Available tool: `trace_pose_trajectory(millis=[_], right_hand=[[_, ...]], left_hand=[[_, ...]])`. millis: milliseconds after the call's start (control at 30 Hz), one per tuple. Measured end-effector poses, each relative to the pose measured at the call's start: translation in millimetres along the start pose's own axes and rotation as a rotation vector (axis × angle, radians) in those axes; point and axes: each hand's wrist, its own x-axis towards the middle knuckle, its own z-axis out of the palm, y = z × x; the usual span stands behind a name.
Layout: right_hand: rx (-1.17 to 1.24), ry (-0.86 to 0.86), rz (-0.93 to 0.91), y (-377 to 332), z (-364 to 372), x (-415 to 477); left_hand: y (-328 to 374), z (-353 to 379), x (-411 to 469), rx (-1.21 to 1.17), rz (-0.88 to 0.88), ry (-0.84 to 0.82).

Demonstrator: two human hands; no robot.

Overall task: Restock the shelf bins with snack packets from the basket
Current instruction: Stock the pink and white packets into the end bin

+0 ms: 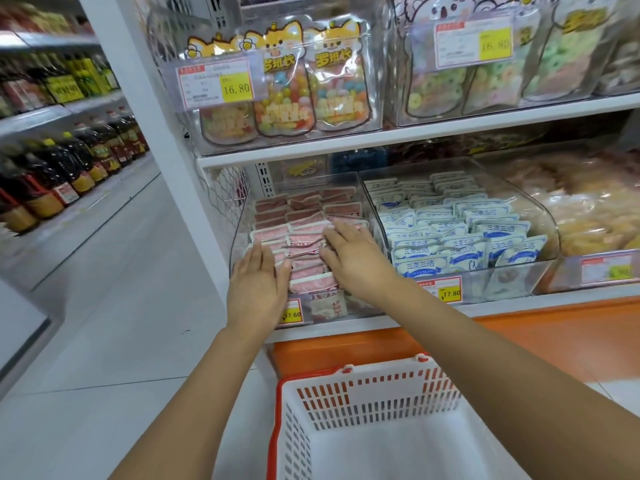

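Hands, two: left hand flat, fingers straight and close together, pressed against the front packets on their left side; right hand palm down, fingers a little spread, resting on the packet tops just to the right, so both lie flat and neither pinches anything. Basket, one: white slotted walls, red rim, on the floor below the shelf and between the forearms. Clear bins on the lower shelf, three in view. Left bin holds the pink packets – too many and too overlapped to count exactly, set in three columns running front to back. Each packet is small, flat and rectangular, pink with a pale edge and a red-and-white mark on some. They stand on edge, leaning back, faces toward the aisle, the long axis lying across the bin from left to right. Middle bin: blue-and-white packets in like columns. Right bin: yellowish bags, blurred. Price tags on the bin fronts, three. Upper shelf: three fox-topped pouches of coloured sweets
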Motion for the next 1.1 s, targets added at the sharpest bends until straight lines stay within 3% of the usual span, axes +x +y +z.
trace_pose_trajectory(millis=[133, 233, 467, 700, 833, 967, 1033, 1100], right_hand=[[-0.043, 0.093, -0.097, 10, -7, -18], [-0.125, 0.114, -0.139, 16, -2, -23], [-0.213, 0.035, -0.221, 24, -7, -22], [-0.333, -0.079, -0.310, 27, -18, -11], [-0.325, -0.116, -0.341, 31, -19, -9], [-0.214, -0.014, -0.435, 47, -26, -21], [-0.151, 0.022, -0.419, 57, -35, -30], [-0.057, 0.061, -0.365, 69, -46, -41]], left_hand=[[-2, -10, -13, -0.241, 0.050, 0.161], [-11, -27, 8, -0.163, 0.007, 0.020], [-8, -49, 57, 0.207, 0.171, -0.399], [-11, -56, 58, 0.477, 0.376, -0.508], [-5, -58, 65, 0.659, 0.329, -0.594], [9, -58, 71, 0.690, 0.180, -0.661], [12, -59, 71, 0.614, 0.078, -0.635], [21, -59, 65, 0.471, 0.007, -0.489]])
